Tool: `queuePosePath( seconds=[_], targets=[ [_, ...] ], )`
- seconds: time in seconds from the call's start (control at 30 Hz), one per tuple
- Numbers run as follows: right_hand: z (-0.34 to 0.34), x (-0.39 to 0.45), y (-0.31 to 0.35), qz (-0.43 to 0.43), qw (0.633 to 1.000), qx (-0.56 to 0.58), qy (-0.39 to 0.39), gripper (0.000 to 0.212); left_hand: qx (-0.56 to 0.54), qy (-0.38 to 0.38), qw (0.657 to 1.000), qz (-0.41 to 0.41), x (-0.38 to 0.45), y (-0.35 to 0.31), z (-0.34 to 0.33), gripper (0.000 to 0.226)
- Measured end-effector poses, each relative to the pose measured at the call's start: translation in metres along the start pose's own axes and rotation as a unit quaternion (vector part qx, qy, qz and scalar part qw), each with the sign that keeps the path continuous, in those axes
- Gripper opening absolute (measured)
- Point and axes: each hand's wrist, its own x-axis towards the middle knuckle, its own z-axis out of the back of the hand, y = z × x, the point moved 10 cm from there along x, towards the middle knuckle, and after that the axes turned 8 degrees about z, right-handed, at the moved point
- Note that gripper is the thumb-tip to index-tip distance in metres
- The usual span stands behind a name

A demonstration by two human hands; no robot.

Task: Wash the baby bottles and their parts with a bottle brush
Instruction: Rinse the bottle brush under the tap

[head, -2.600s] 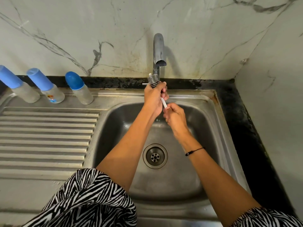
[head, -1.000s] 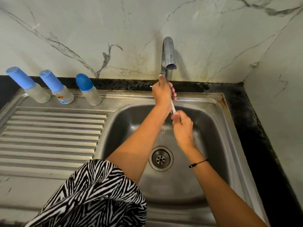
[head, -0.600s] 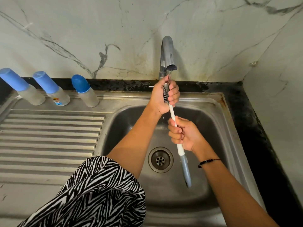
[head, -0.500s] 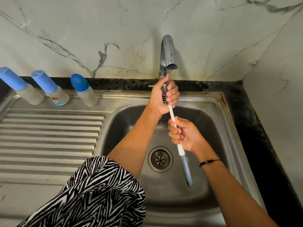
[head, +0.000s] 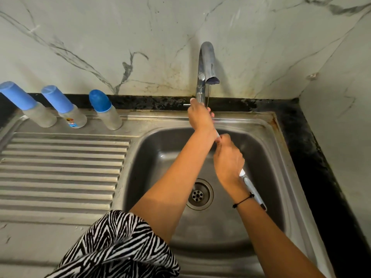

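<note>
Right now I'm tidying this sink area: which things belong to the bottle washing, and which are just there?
Job:
bottle brush, held by right hand and left hand
three baby bottles
running tap
sink

Just there:
drainboard
marble wall

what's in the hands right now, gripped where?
Bottle brush: right hand grips its white handle, grey end sticking out below. Left hand is closed around the brush's upper end under the tap.
</note>
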Motion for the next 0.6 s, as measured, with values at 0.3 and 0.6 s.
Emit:
queuePosePath(
  seconds=[0.3, 0.6],
  targets=[
    [-0.003, 0.012, -0.009, -0.030, 0.980, 0.190, 0.049, 0.023, -0.026, 0.117, 0.993, 0.006, -0.005, -0.004, -0.015, 0.040],
    [-0.061, -0.016, 0.008, -0.211, 0.666, 0.615, 0.366, 0.036, -0.095, 0.271, 0.952, 0.103, 0.000, 0.008, -0.024, 0.059]
  ],
)
